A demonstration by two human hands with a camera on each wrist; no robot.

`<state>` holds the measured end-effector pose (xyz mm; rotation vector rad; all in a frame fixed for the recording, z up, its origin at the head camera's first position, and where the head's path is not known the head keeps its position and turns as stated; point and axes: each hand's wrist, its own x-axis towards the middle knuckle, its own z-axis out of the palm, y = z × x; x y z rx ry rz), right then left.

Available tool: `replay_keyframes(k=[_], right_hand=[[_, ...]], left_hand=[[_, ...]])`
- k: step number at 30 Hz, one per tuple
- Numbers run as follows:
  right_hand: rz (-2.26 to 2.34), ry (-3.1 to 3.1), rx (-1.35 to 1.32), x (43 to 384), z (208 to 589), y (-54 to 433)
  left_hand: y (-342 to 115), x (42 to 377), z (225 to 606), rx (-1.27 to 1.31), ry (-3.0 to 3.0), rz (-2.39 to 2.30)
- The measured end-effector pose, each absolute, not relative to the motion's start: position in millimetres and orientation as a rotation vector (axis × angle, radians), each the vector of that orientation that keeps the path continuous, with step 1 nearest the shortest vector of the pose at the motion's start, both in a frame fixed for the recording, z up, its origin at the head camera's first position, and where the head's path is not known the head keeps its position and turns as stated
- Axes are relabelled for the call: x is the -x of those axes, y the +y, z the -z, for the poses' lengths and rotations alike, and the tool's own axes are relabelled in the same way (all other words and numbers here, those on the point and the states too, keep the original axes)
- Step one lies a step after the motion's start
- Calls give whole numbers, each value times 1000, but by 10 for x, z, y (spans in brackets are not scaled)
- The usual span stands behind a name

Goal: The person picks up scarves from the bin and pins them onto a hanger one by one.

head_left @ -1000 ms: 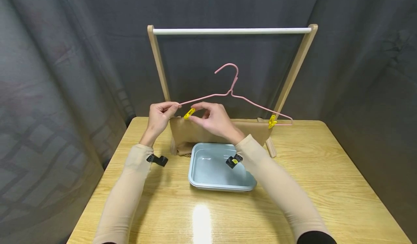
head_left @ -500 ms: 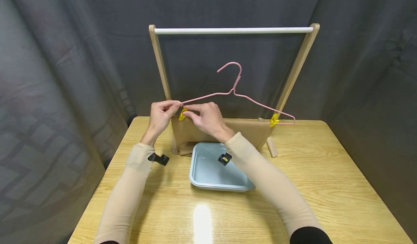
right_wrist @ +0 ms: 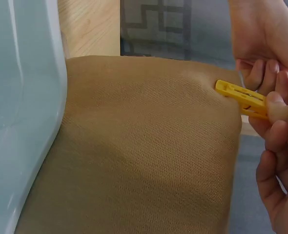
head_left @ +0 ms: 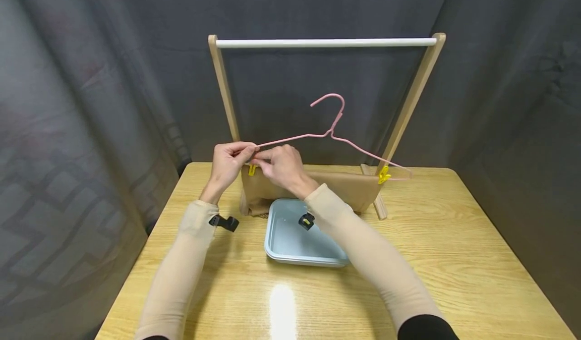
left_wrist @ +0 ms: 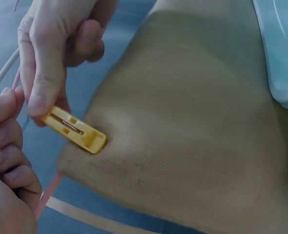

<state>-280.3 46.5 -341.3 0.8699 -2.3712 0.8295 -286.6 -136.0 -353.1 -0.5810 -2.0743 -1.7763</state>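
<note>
A pink wire hanger [head_left: 313, 135] tilts over the table with brown cloth [head_left: 327, 183] hanging from its lower bar. My left hand [head_left: 229, 163] pinches the hanger's left end. Between thumb and fingers my right hand [head_left: 282, 166] grips a yellow clothespin [left_wrist: 75, 130] at the cloth's upper left corner; its far end lies over the cloth edge in both wrist views. A second yellow clothespin [head_left: 384, 175] sits at the cloth's right corner on the hanger bar. The hanger's left tip is hidden behind the left fingers.
A wooden rack with a white rod [head_left: 327, 43] stands at the back, behind the hanger. In front of the cloth, a light blue tray [head_left: 304, 259] rests on the wooden table [head_left: 245, 289]. Grey curtains [head_left: 91, 103] surround the table.
My right hand has moved left with the clothespin, from beside the hanger's end onto the cloth's left corner. The hanger has shifted slightly right, its hook dipping a little.
</note>
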Motion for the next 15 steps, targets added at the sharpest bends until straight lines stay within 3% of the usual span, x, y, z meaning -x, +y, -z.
replay_keyframes(k=[15], right_hand=[[-1047,-2435,-864,2653,3538,626]], left_hand=[[-1452,2892,3642,560,-2058,1753]])
